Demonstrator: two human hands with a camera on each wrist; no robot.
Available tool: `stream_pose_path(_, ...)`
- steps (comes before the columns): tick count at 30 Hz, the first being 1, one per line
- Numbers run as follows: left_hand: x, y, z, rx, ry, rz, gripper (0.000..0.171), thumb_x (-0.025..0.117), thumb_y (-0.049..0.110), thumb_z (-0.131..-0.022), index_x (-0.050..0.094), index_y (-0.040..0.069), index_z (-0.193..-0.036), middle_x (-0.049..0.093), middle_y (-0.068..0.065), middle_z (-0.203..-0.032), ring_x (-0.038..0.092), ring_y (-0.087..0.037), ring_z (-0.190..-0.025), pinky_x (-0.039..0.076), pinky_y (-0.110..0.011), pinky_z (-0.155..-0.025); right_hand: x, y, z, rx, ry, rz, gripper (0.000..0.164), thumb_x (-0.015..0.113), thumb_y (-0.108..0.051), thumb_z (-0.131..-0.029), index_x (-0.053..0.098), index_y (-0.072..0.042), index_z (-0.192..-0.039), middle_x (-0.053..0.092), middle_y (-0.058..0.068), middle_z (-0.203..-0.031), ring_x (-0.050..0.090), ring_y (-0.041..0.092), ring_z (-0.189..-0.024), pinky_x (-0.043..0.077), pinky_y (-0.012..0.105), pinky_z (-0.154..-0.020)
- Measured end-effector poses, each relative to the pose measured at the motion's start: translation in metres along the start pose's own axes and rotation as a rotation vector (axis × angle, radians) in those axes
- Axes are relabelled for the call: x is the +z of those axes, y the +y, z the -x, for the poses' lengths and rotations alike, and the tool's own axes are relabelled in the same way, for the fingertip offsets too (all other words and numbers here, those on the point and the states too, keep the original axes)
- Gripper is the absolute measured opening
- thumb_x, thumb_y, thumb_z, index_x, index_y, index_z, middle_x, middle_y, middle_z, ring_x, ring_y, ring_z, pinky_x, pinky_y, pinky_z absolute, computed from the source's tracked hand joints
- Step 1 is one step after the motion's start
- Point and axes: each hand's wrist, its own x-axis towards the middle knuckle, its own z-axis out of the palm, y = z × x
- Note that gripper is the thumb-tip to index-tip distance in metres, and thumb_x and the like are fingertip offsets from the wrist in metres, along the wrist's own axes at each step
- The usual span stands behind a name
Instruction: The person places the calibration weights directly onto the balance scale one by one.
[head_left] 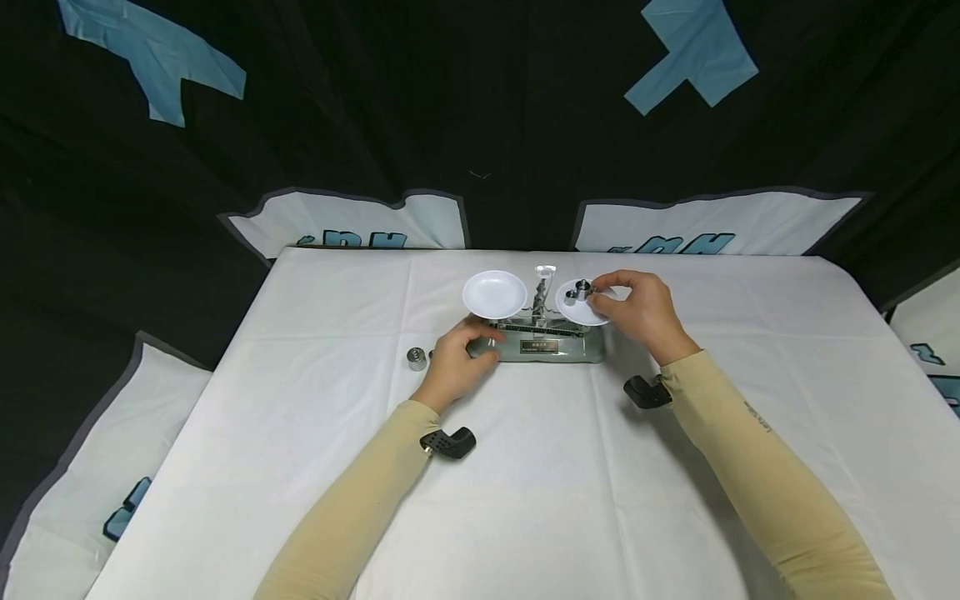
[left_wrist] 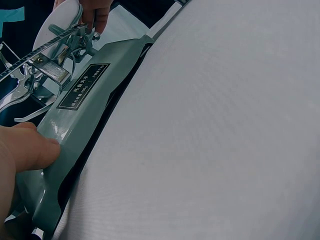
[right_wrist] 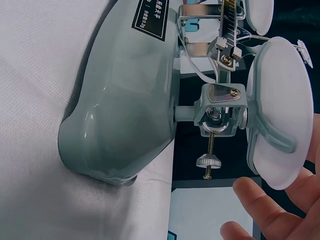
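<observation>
A grey-green balance scale [head_left: 555, 350] stands at the far part of the table, with a white left pan [head_left: 495, 294] and a white right pan [head_left: 577, 314]. My left hand [head_left: 459, 357] grips the left end of its base, the thumb [left_wrist: 37, 150] on the front face. Over the right pan, my right hand [head_left: 636, 307] pinches a small metal weight [head_left: 592, 291] between thumb and index finger. Other metal weights [head_left: 582, 288] stand on that pan beside the fingertips. In the right wrist view the pan [right_wrist: 285, 110] hides the pinch.
A cylindrical metal weight [head_left: 416, 358] stands on the white-covered table [head_left: 525, 483] left of my left hand. Another small piece behind it is mostly hidden by the hand. A black curtain [head_left: 517, 125] hangs beyond the table's far edge.
</observation>
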Motion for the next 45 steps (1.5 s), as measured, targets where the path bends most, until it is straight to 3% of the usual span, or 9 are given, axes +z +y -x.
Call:
stream_pose_path(4,-0.001,0.000,0.000,0.006,0.003,0.004,0.020,0.069,0.007,-0.081,0.072,0.011,-0.101,0.063,-0.006,-0.128,0.044,-0.024,-0.139,0.034,-0.037,-0.118,-0.002,-0.001,0.001,0.002,-0.007,-0.017,0.031,0.068,-0.023,-0.086,0.070,-0.008,-0.112,0.060,0.015,-0.133,0.049,0.033,-0.115,0.043,0.030,-0.070)
stream_pose_path(9,-0.002,0.000,-0.001,0.010,0.008,-0.002,0.021,0.069,0.007,-0.081,0.072,0.011,-0.101,0.064,-0.006,-0.127,0.043,-0.025,-0.140,0.033,-0.038,-0.118,-0.009,-0.002,0.004,-0.013,0.004,-0.033,0.033,0.065,-0.025,-0.088,0.069,-0.009,-0.116,0.060,0.014,-0.134,0.048,0.030,-0.123,0.047,0.043,-0.089)
stream_pose_path(13,-0.003,0.000,-0.001,0.006,0.007,-0.010,0.021,0.070,0.007,-0.081,0.072,0.012,-0.101,0.062,-0.006,-0.130,0.043,-0.024,-0.140,0.033,-0.038,-0.118,-0.021,0.000,0.009,-0.017,0.041,-0.051,0.034,0.062,-0.026,-0.090,0.067,-0.008,-0.118,0.061,0.014,-0.133,0.046,0.028,-0.129,0.042,0.051,-0.103)
stream_pose_path(19,-0.003,0.001,-0.002,0.006,0.002,-0.010,0.022,0.070,0.007,-0.081,0.072,0.012,-0.102,0.063,-0.006,-0.130,0.042,-0.024,-0.140,0.032,-0.037,-0.119,-0.046,0.018,0.021,-0.034,0.114,-0.061,0.039,0.061,-0.033,-0.092,0.066,-0.005,-0.119,0.063,0.018,-0.126,0.050,0.030,-0.127,0.038,0.055,-0.108)
stream_pose_path(25,-0.005,0.000,-0.001,-0.003,0.002,-0.006,0.021,0.070,0.008,-0.081,0.072,0.012,-0.102,0.061,-0.005,-0.132,0.042,-0.023,-0.140,0.033,-0.037,-0.118,-0.067,0.041,0.034,-0.022,0.126,-0.032,0.047,0.058,-0.043,-0.094,0.064,-0.005,-0.120,0.063,0.018,-0.124,0.051,0.031,-0.125,0.038,0.056,-0.106)
stream_pose_path(35,-0.005,-0.003,0.001,0.001,0.009,0.002,0.020,0.070,0.008,-0.081,0.072,0.011,-0.101,0.063,-0.006,-0.128,0.045,-0.025,-0.138,0.034,-0.039,-0.118,-0.084,0.062,0.053,0.009,0.088,0.040,0.049,0.054,-0.044,-0.095,0.062,-0.004,-0.124,0.061,0.021,-0.126,0.049,0.035,-0.123,0.040,0.057,-0.100)
stream_pose_path(38,-0.004,-0.003,0.001,-0.005,0.005,0.002,0.021,0.070,0.007,-0.081,0.072,0.011,-0.101,0.063,-0.006,-0.128,0.044,-0.024,-0.139,0.033,-0.038,-0.118,-0.088,0.070,0.061,0.011,0.092,0.064,0.046,0.055,-0.042,-0.096,0.062,-0.005,-0.123,0.063,0.020,-0.122,0.050,0.034,-0.121,0.042,0.051,-0.093)
stream_pose_path(41,-0.002,-0.002,0.000,-0.003,0.005,0.001,0.021,0.070,0.006,-0.081,0.072,0.012,-0.101,0.063,-0.006,-0.129,0.043,-0.024,-0.140,0.033,-0.037,-0.118,-0.091,0.078,0.069,0.001,0.103,0.101,0.042,0.056,-0.041,-0.095,0.064,-0.008,-0.120,0.066,0.016,-0.116,0.051,0.027,-0.115,0.043,0.038,-0.085)
stream_pose_path(45,0.000,-0.002,-0.001,0.000,-0.004,-0.002,0.021,0.070,0.006,-0.081,0.072,0.012,-0.102,0.062,-0.006,-0.132,0.045,-0.023,-0.138,0.035,-0.037,-0.117,-0.094,0.088,0.083,-0.018,0.110,0.158,0.039,0.059,-0.040,-0.094,0.066,-0.010,-0.117,0.067,0.012,-0.110,0.050,0.009,-0.102,0.041,0.024,-0.074)
